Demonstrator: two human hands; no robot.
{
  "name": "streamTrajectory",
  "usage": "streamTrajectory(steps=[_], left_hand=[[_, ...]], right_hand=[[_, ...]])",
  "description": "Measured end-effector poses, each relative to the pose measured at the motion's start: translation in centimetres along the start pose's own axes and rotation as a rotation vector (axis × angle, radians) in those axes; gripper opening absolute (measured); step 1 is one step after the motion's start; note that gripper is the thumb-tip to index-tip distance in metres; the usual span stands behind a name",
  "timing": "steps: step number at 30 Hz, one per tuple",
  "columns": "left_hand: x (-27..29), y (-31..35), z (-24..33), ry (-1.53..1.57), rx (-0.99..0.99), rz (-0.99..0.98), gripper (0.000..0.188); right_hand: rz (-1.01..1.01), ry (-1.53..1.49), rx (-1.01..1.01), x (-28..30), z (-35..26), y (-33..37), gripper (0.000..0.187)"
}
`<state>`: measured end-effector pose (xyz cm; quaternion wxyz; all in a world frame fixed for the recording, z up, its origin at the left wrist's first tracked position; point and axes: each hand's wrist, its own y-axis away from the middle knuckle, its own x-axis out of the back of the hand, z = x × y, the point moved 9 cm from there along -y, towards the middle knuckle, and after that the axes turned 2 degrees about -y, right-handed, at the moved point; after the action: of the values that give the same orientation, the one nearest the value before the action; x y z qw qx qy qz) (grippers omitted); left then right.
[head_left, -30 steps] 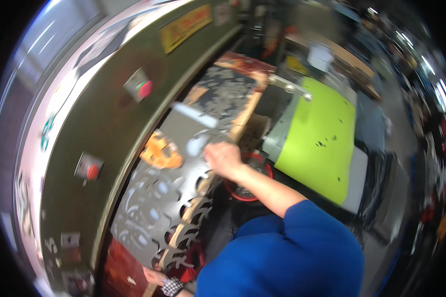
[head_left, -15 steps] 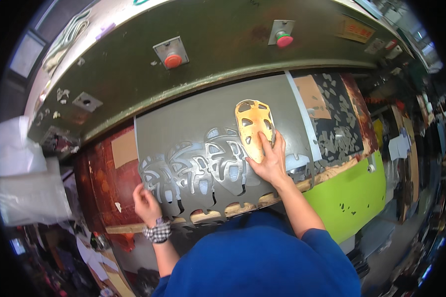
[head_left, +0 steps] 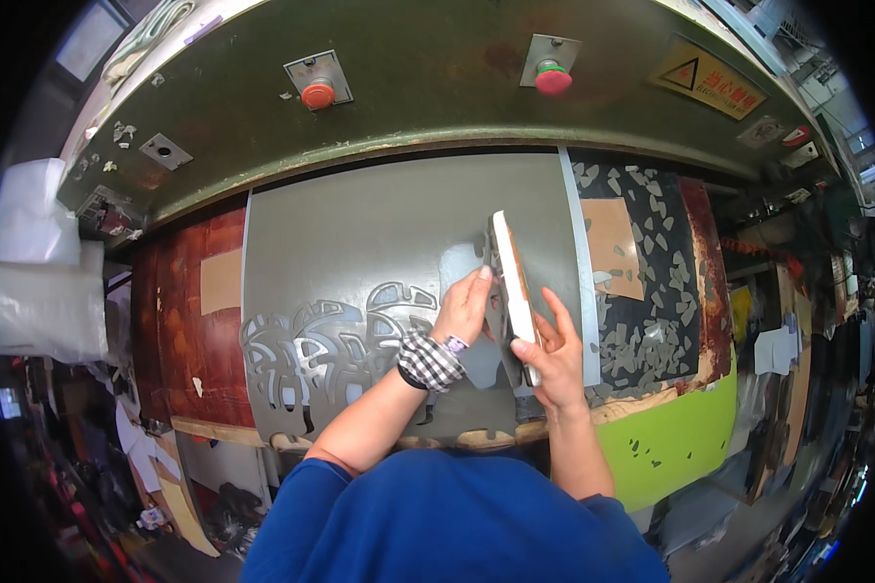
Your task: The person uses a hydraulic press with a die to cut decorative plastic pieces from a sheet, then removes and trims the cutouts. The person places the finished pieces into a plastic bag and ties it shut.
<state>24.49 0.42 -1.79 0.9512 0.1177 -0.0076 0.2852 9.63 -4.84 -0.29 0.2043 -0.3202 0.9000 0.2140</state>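
A sole-shaped cutting die [head_left: 517, 301], with a pale edge and yellow-brown face, stands tipped on its side above the grey sheet [head_left: 360, 233]. My right hand [head_left: 557, 360] grips its near end, the thumb on the pale edge and the other fingers spread along the yellow-brown face. On the die's left side sits a dark grey cut piece [head_left: 493, 296]. My left hand [head_left: 465, 309] has its fingers pressed together against that piece; their tips are partly hidden. Left of my hands, a row of sole-shaped cutouts [head_left: 331, 345] runs through the sheet.
A green machine beam [head_left: 428, 87] with a red button [head_left: 318, 94] and a pink button [head_left: 552, 80] crosses the far side. Grey scraps [head_left: 656, 345] litter a black board at right, near a brown card [head_left: 611, 243]. A lime-green sheet [head_left: 671, 437] hangs at the near right edge.
The die has gone from face-up to on edge, raised in my right hand. My left hand has moved right, from the sheet's left edge to the die. A sole-shaped gap shows beneath.
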Motion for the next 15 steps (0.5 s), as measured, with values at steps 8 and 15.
streamTrajectory(steps=[8, 15], left_hand=[[7.1, 2.4, -5.9, -0.217, 0.172, 0.093, 0.038], [4.8, 3.6, -1.1, -0.146, 0.135, -0.116, 0.034]], right_hand=[[0.058, -0.385, 0.225, 7.6, -3.9, 0.9, 0.06], [0.171, -1.142, 0.319, 18.6, -5.2, 3.8, 0.082]])
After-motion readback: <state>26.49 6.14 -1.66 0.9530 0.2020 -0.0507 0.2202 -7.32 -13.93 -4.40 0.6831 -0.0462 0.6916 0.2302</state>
